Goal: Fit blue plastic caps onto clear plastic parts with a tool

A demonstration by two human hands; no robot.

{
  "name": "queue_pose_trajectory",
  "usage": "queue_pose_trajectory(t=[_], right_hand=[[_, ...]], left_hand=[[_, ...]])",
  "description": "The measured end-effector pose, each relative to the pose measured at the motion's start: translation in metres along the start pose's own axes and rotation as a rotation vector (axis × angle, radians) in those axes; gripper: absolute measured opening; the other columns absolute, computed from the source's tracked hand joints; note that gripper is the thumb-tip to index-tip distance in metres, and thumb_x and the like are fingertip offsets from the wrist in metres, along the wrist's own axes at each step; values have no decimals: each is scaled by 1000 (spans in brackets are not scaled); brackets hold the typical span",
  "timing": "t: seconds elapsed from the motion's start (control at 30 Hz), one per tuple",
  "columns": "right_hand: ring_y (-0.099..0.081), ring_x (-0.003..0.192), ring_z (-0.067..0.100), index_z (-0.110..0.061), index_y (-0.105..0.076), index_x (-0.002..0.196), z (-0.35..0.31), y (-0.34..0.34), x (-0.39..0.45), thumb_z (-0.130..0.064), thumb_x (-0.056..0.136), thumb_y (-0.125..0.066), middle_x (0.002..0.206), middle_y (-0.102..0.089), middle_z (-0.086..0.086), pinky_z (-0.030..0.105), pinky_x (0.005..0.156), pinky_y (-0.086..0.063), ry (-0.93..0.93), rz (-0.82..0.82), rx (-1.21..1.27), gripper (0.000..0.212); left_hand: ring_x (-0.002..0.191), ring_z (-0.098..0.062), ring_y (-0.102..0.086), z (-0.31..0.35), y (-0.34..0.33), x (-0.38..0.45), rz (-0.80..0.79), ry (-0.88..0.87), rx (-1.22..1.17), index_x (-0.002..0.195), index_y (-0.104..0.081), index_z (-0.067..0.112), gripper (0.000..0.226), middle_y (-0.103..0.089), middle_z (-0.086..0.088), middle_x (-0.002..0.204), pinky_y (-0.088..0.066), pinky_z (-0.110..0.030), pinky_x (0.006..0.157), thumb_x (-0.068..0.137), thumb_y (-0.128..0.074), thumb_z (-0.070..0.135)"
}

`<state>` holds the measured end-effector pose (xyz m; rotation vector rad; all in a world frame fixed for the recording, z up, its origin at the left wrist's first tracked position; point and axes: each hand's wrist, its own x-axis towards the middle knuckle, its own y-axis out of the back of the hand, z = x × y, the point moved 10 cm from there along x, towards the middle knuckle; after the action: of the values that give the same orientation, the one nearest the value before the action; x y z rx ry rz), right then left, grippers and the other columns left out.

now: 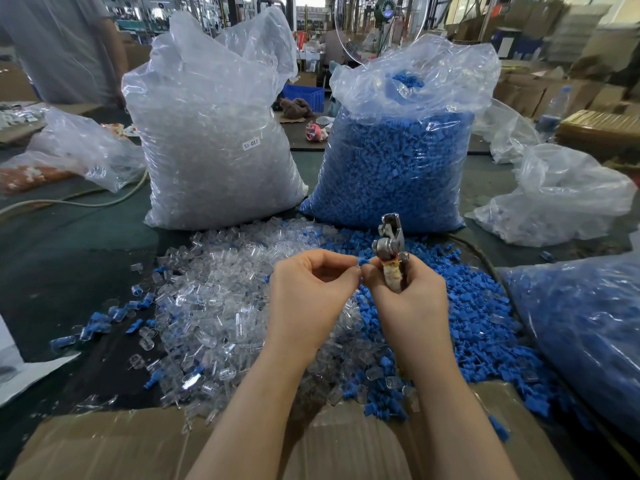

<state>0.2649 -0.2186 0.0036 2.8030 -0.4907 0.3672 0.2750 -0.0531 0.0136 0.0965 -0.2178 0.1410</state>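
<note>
Both hands meet above the worktop (86, 244). The left hand (308, 289) pinches a blue cap (363, 261) at its fingertips, and the right hand (408, 296) grips the metal tool (389, 244) upright — likely so the cap can go straight to its head. Loose clear parts (214, 306) and blue caps (478, 323) lie heaped within reach. Whether a clear part sits behind the fingers, I cannot tell — they hide it.

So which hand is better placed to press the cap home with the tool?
Probably the right hand: it already grips the metal tool, jaws pointing up. The left hand is busy pinching the blue cap beside the tool.
</note>
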Motion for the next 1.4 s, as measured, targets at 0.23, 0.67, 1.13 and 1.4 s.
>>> queue_pose_trajectory(t=[0.23, 0.67, 1.13, 1.4], right_hand=[[-51, 53, 3, -24, -68, 80, 1, -7, 1, -16, 87, -69, 67, -67, -4, 27, 51, -45, -34, -103, 31, 10], [-65, 78, 24, -24, -68, 82, 9, -15, 1, -26, 83, -70, 79, -71, 4, 45, 75, -54, -134, -284, -59, 3], [-62, 78, 13, -31, -62, 90, 8, -31, -9, -40, 70, -61, 84, -66, -9, 44, 82, -53, -86, -491, -148, 22], [-46, 54, 4, -28, -60, 85, 7, -31, -9, -14, 82, -61, 67, -59, -11, 31, 56, -40, -24, -480, -177, 14]], left_hand=[[69, -4, -71, 3, 6, -1, 73, -68, 107, 76, -75, 26, 14, -73, 13, 71, -60, -27, 68, 78, -82, 14], [67, -7, -71, 0, 12, 2, 81, -51, 11, 81, -73, 17, 9, -74, 5, 71, -56, -18, 64, 84, -77, 9], [67, -9, -71, -2, 12, 6, -6, -16, -176, 83, -71, 8, 10, -74, -1, 70, -55, -16, 65, 84, -72, -1], [70, -11, -71, 1, 12, 6, -48, -32, -191, 81, -72, 12, 13, -74, -2, 74, -55, -18, 66, 84, -72, 0]])
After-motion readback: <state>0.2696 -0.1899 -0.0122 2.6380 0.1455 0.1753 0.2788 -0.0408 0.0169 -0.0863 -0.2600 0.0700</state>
